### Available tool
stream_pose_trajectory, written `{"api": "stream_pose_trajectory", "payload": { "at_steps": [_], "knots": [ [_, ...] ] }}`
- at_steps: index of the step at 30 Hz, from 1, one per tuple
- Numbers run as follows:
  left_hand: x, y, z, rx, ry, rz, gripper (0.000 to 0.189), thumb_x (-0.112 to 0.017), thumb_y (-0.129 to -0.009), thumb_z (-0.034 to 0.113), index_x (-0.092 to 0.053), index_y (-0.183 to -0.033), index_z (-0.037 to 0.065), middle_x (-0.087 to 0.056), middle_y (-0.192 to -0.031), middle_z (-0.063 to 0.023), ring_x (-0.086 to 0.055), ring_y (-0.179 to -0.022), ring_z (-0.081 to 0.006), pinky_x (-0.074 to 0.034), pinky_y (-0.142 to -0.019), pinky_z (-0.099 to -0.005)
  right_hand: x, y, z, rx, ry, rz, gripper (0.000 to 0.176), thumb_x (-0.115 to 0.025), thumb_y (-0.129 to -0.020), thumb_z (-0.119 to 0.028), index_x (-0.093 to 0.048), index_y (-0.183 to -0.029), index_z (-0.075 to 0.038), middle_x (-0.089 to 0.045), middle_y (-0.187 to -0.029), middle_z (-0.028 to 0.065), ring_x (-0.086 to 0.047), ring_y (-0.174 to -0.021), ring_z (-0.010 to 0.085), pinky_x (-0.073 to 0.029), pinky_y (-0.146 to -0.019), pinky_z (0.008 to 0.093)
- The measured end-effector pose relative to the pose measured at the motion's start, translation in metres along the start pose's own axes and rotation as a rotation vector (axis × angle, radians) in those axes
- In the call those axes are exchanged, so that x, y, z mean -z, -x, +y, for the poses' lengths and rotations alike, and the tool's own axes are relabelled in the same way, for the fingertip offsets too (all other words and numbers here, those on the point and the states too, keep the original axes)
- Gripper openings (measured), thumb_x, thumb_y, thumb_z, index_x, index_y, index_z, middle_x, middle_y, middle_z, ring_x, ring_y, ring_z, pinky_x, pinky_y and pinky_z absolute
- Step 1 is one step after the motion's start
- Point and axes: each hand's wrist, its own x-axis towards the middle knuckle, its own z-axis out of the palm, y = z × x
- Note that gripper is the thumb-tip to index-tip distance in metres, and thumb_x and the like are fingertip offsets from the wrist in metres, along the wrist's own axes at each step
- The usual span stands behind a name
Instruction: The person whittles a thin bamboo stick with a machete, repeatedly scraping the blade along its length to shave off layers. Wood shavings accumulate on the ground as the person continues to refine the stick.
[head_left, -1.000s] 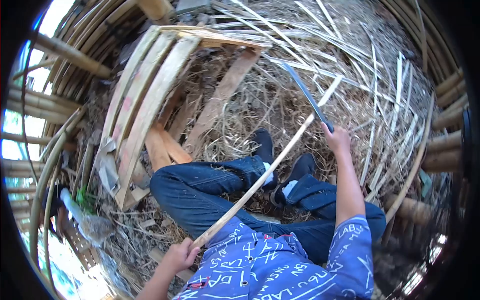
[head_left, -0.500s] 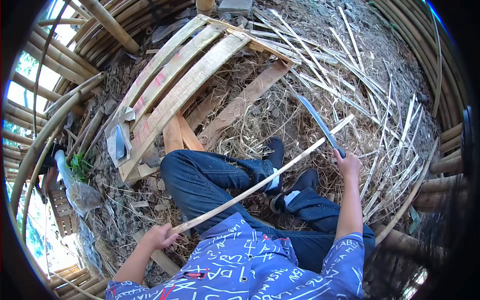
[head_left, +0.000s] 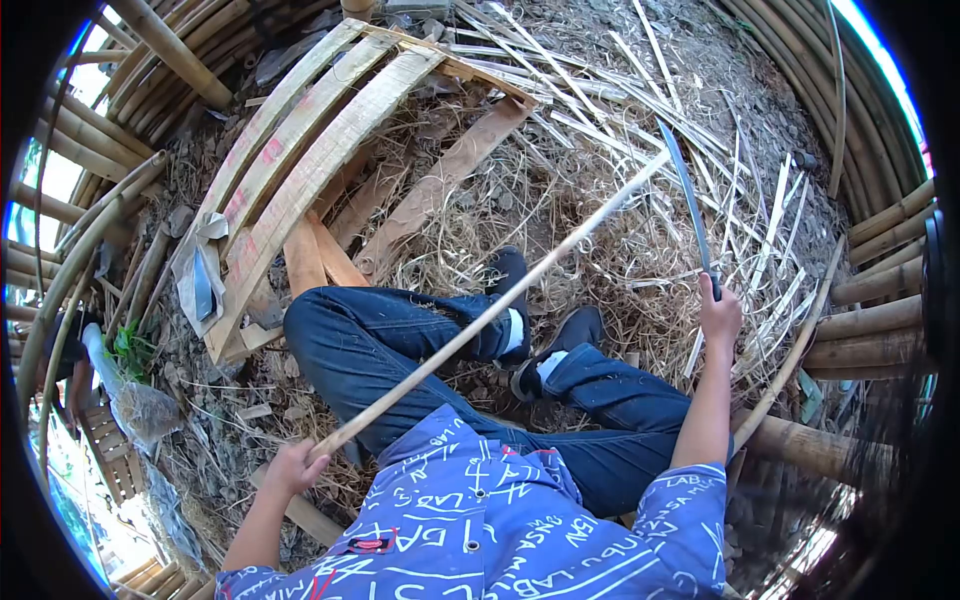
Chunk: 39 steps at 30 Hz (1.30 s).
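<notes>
A long pale bamboo stick (head_left: pixel 490 312) slants across my lap, its near end in my left hand (head_left: pixel 294 468), whose fingers are wrapped round it. Its far end rises over the shavings. At the right, my right hand (head_left: pixel 719 312) grips the dark handle of a long knife (head_left: pixel 686 190). The blade points up and away, its tip close to the stick's far end, with a gap between them. Both legs are bent over the ground, feet crossed near the shavings (head_left: pixel 610 240).
A wooden pallet (head_left: pixel 330 150) lies ahead at the left, with a blue-and-white packet (head_left: pixel 203 280) on its edge. Split bamboo strips (head_left: pixel 770 230) are scattered at the right. Bamboo poles (head_left: pixel 880 290) line both sides. Another person (head_left: pixel 68 365) is partly visible at far left.
The knife has moved right, off the stick, and its blade stands more upright. The stick's far end has risen in view. The whole scene has shifted left with the head.
</notes>
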Motion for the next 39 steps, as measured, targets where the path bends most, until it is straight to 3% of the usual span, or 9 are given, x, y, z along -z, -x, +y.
{"api": "stream_pose_trajectory", "payload": {
  "at_steps": [4, 9, 12, 14, 17, 22, 27, 31, 39],
  "knots": [
    [0.012, -0.053, 0.060, 0.007, 0.194, -0.003, 0.037, -0.067, -0.088, 0.036, -0.059, -0.082, 0.001, -0.061, -0.067, -0.0222, -0.062, -0.063, -0.0411, -0.047, -0.058, -0.0459, 0.002, 0.029, -0.027, 0.053, -0.049, -0.006, 0.069, -0.052, -0.088, -0.068, -0.070, -0.076, -0.002, -0.065, -0.071, 0.0210, -0.065, -0.072, 0.0403, -0.048, -0.068, 0.0486],
    [0.040, -0.101, 0.121, 0.003, 0.160, 0.093, 0.032, -0.064, -0.092, 0.031, -0.059, -0.086, 0.000, -0.060, -0.066, -0.0229, -0.061, -0.061, -0.0399, -0.047, -0.057, -0.0449, -0.021, 0.080, -0.075, 0.209, -0.491, -0.179, 0.062, -0.060, -0.090, -0.057, -0.059, -0.067, 0.000, -0.053, -0.058, 0.0132, -0.053, -0.056, 0.0277, -0.040, -0.057, 0.0421],
    [0.049, -0.106, 0.137, 0.194, 0.311, -0.092, 0.026, -0.061, -0.095, 0.024, -0.057, -0.088, -0.001, -0.060, -0.071, -0.0250, -0.061, -0.067, -0.0423, -0.047, -0.061, -0.0449, -0.057, 0.121, -0.095, 0.204, -0.716, -0.345, 0.058, -0.064, -0.091, -0.050, -0.054, -0.064, 0.000, -0.047, -0.053, 0.0084, -0.044, -0.051, 0.0184, -0.035, -0.051, 0.0375],
    [0.043, -0.109, 0.131, -0.088, 0.261, 0.004, 0.022, -0.058, -0.096, 0.019, -0.054, -0.090, -0.002, -0.060, -0.075, -0.0257, -0.060, -0.074, -0.0448, -0.047, -0.065, -0.0449, -0.074, 0.153, -0.113, 0.202, -0.849, -0.459, 0.056, -0.065, -0.091, -0.048, -0.054, -0.064, 0.000, -0.044, -0.052, 0.0055, -0.041, -0.051, 0.0134, -0.034, -0.049, 0.0354],
    [0.044, -0.109, 0.147, -0.055, 0.307, -0.059, 0.020, -0.056, -0.097, 0.018, -0.052, -0.095, -0.001, -0.060, -0.080, -0.0266, -0.058, -0.080, -0.0470, -0.047, -0.069, -0.0457, -0.076, 0.198, -0.142, 0.198, -0.886, -0.548, 0.051, -0.067, -0.091, -0.043, -0.056, -0.065, 0.000, -0.044, -0.052, 0.0042, -0.040, -0.053, 0.0103, -0.034, -0.049, 0.0348],
    [0.039, -0.107, 0.179, -0.008, 0.189, 0.072, 0.019, -0.053, -0.097, 0.017, -0.052, -0.092, -0.002, -0.061, -0.077, -0.0268, -0.059, -0.078, -0.0480, -0.045, -0.067, -0.0506, -0.070, 0.246, -0.157, 0.227, -0.850, -0.721, 0.047, -0.067, -0.090, -0.042, -0.061, -0.070, 0.000, -0.049, -0.051, 0.0111, -0.044, -0.047, 0.0179, -0.036, -0.048, 0.0384],
    [0.033, -0.108, 0.201, 0.013, 0.028, 0.175, 0.024, -0.055, -0.095, 0.022, -0.056, -0.091, -0.001, -0.064, -0.074, -0.0268, -0.063, -0.075, -0.0461, -0.048, -0.068, -0.0537, -0.038, 0.251, -0.175, 0.443, -0.683, -0.699, 0.046, -0.071, -0.084, -0.047, -0.066, -0.072, -0.003, -0.060, -0.058, 0.0189, -0.063, -0.058, 0.0390, -0.047, -0.053, 0.0435],
    [0.027, -0.111, 0.208, 0.027, -0.104, 0.249, 0.030, -0.056, -0.095, 0.027, -0.058, -0.088, -0.002, -0.066, -0.070, -0.0231, -0.067, -0.067, -0.0411, -0.053, -0.063, -0.0514, -0.034, 0.248, -0.190, 0.542, -0.645, -0.714, 0.047, -0.071, -0.083, -0.049, -0.067, -0.072, -0.004, -0.061, -0.059, 0.0189, -0.064, -0.059, 0.0382, -0.050, -0.054, 0.0438],
    [0.017, -0.111, 0.210, 0.020, -0.067, 0.201, 0.030, -0.053, -0.098, 0.026, -0.056, -0.087, -0.002, -0.063, -0.068, -0.0255, -0.063, -0.066, -0.0450, -0.050, -0.061, -0.0538, -0.038, 0.240, -0.217, 0.529, -0.607, -0.677, 0.054, -0.067, -0.084, -0.056, -0.067, -0.071, -0.004, -0.062, -0.060, 0.0194, -0.064, -0.059, 0.0392, -0.050, -0.056, 0.0458]
  ]
}}
